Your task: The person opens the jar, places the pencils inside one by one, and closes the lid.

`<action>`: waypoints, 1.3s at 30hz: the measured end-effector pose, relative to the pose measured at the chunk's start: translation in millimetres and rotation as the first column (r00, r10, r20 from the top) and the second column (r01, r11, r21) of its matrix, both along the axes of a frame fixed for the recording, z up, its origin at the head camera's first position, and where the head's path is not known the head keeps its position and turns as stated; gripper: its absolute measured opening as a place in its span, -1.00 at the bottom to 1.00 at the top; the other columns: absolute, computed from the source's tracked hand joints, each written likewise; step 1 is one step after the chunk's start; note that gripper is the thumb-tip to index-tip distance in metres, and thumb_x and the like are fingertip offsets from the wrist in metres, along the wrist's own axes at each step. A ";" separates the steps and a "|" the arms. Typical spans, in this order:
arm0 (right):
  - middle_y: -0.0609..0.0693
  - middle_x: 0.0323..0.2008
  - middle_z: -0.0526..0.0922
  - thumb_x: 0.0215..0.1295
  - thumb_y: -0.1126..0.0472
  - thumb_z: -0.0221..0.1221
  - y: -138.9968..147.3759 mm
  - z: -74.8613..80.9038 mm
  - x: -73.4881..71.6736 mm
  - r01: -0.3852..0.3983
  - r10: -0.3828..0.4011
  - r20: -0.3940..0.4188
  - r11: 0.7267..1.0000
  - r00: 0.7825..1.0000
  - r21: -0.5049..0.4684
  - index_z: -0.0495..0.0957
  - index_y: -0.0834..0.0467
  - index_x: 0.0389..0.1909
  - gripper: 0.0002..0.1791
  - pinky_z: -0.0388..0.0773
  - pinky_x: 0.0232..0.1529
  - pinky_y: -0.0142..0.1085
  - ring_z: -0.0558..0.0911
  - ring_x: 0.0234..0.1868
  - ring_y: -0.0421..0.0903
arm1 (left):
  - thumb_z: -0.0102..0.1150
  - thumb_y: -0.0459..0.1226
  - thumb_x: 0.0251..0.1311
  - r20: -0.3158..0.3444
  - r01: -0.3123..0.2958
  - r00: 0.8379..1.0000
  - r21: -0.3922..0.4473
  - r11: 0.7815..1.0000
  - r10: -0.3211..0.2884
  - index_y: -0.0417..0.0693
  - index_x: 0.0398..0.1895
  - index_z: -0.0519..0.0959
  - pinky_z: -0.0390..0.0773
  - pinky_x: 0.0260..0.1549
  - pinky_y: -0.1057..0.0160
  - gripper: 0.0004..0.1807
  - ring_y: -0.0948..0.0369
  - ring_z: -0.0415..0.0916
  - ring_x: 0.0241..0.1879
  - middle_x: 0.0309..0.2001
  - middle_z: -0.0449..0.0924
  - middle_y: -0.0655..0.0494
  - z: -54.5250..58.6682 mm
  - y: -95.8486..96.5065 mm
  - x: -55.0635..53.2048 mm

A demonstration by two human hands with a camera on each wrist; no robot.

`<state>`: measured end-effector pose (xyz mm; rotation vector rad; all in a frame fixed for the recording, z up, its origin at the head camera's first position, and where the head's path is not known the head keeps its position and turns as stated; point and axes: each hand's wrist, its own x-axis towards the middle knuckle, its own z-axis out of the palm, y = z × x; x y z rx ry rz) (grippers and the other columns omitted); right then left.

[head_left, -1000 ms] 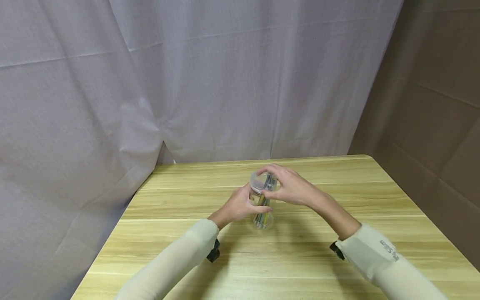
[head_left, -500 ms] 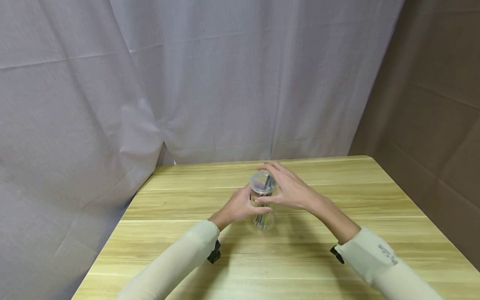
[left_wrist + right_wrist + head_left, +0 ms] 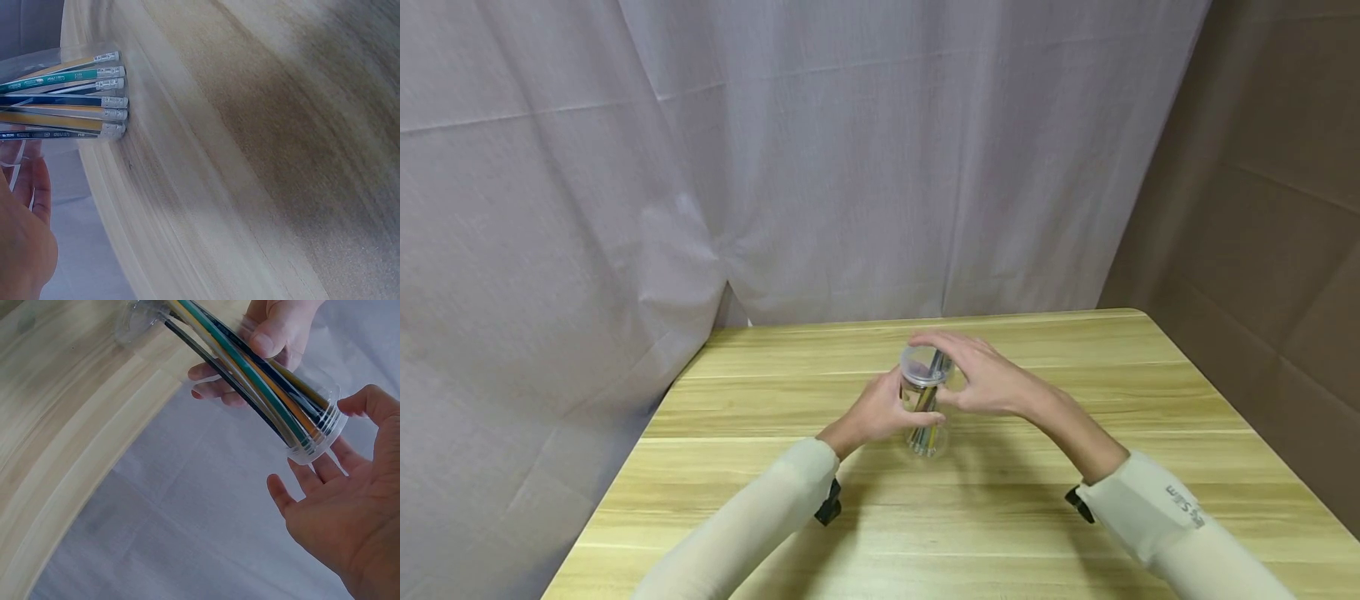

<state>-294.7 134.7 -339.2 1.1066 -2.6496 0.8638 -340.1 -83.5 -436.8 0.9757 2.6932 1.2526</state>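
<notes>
A clear plastic jar [image 3: 911, 443] stands near the middle of the wooden table, slightly tilted in the head view. Inside it are several pencils [image 3: 59, 117] in yellow, green and dark colours, their eraser ends at the bottom. My left hand [image 3: 880, 408] grips the jar's side, thumb across the front and fingers behind. A clear ridged lid [image 3: 320, 442] sits on the jar's top. Around its rim curls my right hand [image 3: 988, 375], with the thumb on the near side and the fingers on the far side.
The wood-grained table [image 3: 737, 517] has its far edge just beyond the jar. Grey cloth [image 3: 850, 167] hangs behind it, and a brown cloth wall [image 3: 1262, 208] rises on the right. Dark wrist cameras [image 3: 829, 502] sit under both sleeves.
My right thumb slid left along the lid's near side, then back right, as the right hand turned about the rim. The left hand and jar stay nearly still.
</notes>
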 end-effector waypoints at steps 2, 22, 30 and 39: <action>0.19 0.47 0.47 0.11 0.38 0.32 0.0 -0.5 0.0 0.004 -0.004 -0.001 1.000 1.000 -0.006 0.39 0.14 0.49 -0.17 0.26 0.43 0.34 0.43 0.47 0.26 | 0.60 0.17 0.08 0.002 0.001 1.000 -0.001 1.000 -0.001 0.13 0.53 0.35 0.64 0.11 0.10 -0.01 0.19 0.65 0.12 0.20 0.67 0.17 0.1 0.0 0.7; 0.26 0.49 0.37 0.14 -0.06 0.59 -4.1 -8.4 1.8 0.133 -0.136 -0.054 0.989 0.989 -0.059 0.32 0.21 0.53 0.02 0.24 0.41 0.39 0.33 0.50 0.31 | 0.57 0.20 0.11 -0.038 -0.002 0.999 -0.033 0.999 0.001 0.16 0.53 0.36 0.61 0.12 0.11 -0.04 0.23 0.60 0.16 0.27 0.63 0.23 1.4 0.3 1.1; 0.21 0.50 0.43 0.14 0.22 0.34 -0.5 -2.6 0.0 0.055 -0.058 -0.061 0.997 0.996 -0.049 0.34 0.16 0.54 -0.13 0.06 0.47 0.40 0.36 0.51 0.28 | 0.58 0.19 0.10 -0.010 -0.008 1.000 -0.021 1.000 0.008 0.19 0.49 0.39 0.62 0.10 0.10 -0.08 0.22 0.62 0.13 0.21 0.66 0.25 2.5 0.2 1.6; 0.18 0.41 0.53 0.21 0.12 0.45 -2.1 -6.3 1.0 0.101 -0.104 -0.075 0.994 0.992 -0.048 0.45 0.18 0.43 -0.24 0.10 0.48 0.37 0.43 0.45 0.27 | 0.59 0.18 0.09 0.002 0.000 1.000 -0.011 1.000 0.000 0.19 0.54 0.35 0.64 0.09 0.12 -0.03 0.15 0.64 0.15 0.23 0.65 0.21 1.9 0.8 1.4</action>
